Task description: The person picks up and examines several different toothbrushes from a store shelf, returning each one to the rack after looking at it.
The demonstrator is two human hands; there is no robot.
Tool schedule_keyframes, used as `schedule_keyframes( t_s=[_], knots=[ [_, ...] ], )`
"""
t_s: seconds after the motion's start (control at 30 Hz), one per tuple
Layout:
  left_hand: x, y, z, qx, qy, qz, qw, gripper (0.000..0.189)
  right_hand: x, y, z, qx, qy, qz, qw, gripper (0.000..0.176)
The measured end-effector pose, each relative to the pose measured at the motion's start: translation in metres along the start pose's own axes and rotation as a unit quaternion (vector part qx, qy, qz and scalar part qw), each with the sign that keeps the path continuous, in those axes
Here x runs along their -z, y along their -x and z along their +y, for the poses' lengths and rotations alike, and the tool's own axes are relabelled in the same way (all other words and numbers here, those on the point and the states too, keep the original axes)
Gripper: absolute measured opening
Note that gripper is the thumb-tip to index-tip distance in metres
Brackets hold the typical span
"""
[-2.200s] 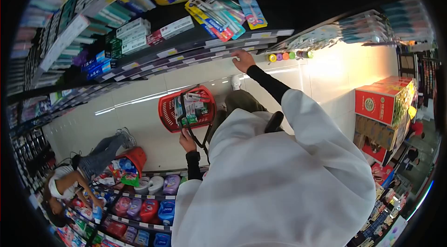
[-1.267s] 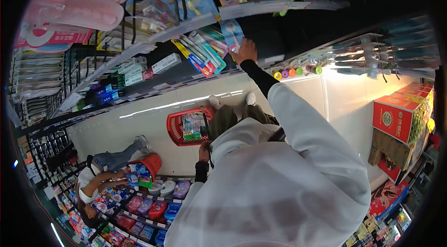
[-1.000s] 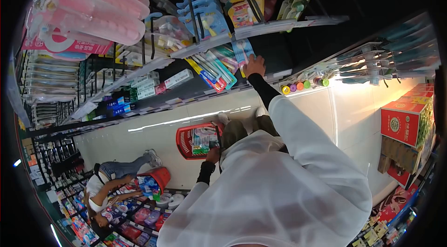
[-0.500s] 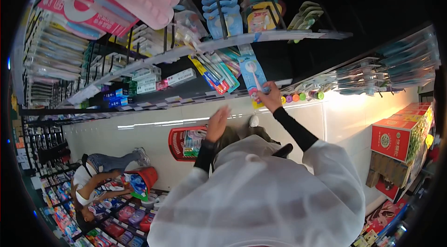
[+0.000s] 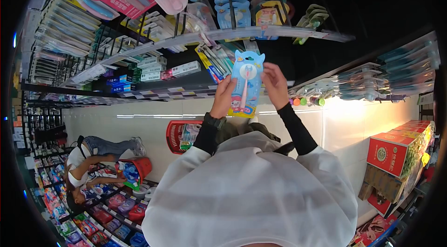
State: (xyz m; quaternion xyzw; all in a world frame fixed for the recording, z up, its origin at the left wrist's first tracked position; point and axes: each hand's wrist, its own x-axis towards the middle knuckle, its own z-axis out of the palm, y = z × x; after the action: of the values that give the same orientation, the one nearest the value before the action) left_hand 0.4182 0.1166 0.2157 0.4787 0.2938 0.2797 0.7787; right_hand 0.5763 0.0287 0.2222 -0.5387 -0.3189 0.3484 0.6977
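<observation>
left hand (image 5: 223, 97) and right hand (image 5: 274, 84) each held a pinching grip on the blue toothbrush pack (image 5: 246, 84), off the shelf (image 5: 186, 38), not yet in the red basket (image 5: 176, 133).

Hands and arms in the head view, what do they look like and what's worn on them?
The left hand and right hand are bare, with no gloves. Snug black long sleeves reach both wrists. A dark watch or band sits at the left wrist. Higher up, the wide sleeves of a loose white top cover the black ones.
</observation>
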Motion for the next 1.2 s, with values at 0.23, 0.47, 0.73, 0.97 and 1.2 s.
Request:
schedule_keyframes(
  t_s=[0.23, 0.47, 0.73, 0.97, 1.2],
  knots=[
    [-0.010, -0.006, 0.043, -0.129, -0.093, 0.034, 0.987, 0.025, -0.032, -0.047, -0.037, 0.056, 0.001, -0.018, 0.998, 0.016],
    [-0.013, -0.029, 0.080, -0.227, -0.075, 0.048, 0.970, 0.020, -0.046, -0.055, -0.056, 0.087, -0.030, 0.000, 0.996, 0.018],
    [-0.021, -0.050, 0.087, -0.256, -0.064, 0.060, 0.963, 0.021, -0.049, -0.077, -0.057, 0.122, -0.030, 0.029, 0.992, 0.021],
    [-0.020, -0.052, 0.086, -0.251, -0.070, 0.074, 0.963, 0.020, -0.055, -0.080, -0.058, 0.137, -0.018, 0.030, 0.990, 0.019],
    [-0.012, -0.078, 0.077, -0.284, -0.081, 0.071, 0.953, 0.016, -0.049, -0.094, -0.039, 0.159, 0.030, 0.048, 0.986, 0.022]
  ],
)
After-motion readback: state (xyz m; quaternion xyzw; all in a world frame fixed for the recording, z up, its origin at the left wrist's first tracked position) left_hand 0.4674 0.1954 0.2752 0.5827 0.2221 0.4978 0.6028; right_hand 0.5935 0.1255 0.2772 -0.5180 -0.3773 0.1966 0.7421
